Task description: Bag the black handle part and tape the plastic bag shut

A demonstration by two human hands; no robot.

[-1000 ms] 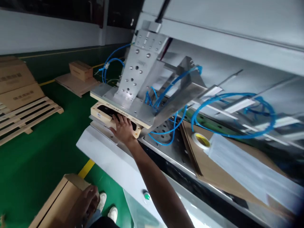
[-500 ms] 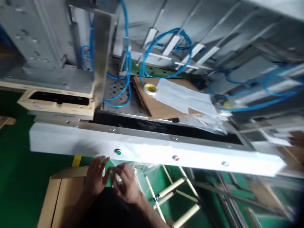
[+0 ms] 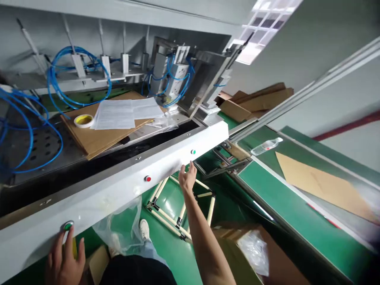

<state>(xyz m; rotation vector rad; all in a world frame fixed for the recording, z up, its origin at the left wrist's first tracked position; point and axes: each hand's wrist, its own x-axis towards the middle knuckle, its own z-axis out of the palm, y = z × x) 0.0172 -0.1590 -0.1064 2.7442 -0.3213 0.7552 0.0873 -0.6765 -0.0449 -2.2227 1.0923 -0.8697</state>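
Observation:
My left hand (image 3: 65, 257) is at the lower left with its fingers spread, a fingertip on the left green button (image 3: 68, 226) of the white machine front (image 3: 118, 198). My right hand (image 3: 187, 178) reaches up to the same front, just below the right green button (image 3: 193, 152); its fingers are apart and hold nothing. Between the hands sits a red button (image 3: 147, 179). Behind the front, printed sheets (image 3: 115, 114) and a tape roll (image 3: 83, 120) lie on flat cardboard (image 3: 86, 138).
Blue hoses (image 3: 56, 95) loop over the machine bed. A tube frame (image 3: 166, 215) and a plastic bag (image 3: 124, 225) are below. On the right are a box (image 3: 282, 253) and a green bench (image 3: 276, 194) with a bottle (image 3: 266, 146).
The view has swung to the right. My hands, close together before, have parted: the left is now at the left green button, the right reaches towards the right one.

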